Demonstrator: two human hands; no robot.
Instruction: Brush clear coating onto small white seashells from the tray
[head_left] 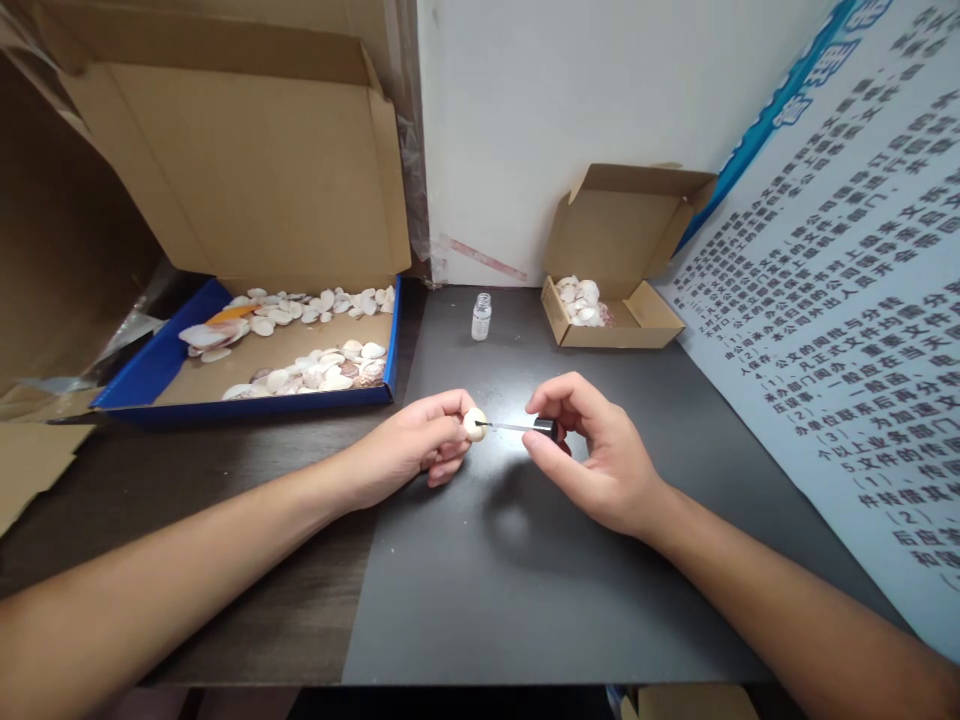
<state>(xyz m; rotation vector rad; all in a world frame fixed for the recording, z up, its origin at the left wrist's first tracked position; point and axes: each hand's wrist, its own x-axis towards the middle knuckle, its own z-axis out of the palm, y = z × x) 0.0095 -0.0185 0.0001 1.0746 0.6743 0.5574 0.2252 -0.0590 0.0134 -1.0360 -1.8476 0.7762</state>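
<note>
Between the thumb and fingers of my left hand (427, 440) is a small cream-coloured shell (474, 425). My right hand (596, 455) grips the black cap of a brush applicator (545, 429), whose thin clear stem points left. The dark brush tip meets the face of the shell, or lies just in front of it. Beyond my hands, a small clear glass bottle (481, 318) with a printed label stands upright, its neck uncapped.
On the left, an open blue-sided cardboard box (247, 405) holds many shells and an orange piece. A smaller open cardboard box (652, 318) with white shells stands at the back right. A grey mat (450, 600) covers the table; a printed board (847, 300) leans at right.
</note>
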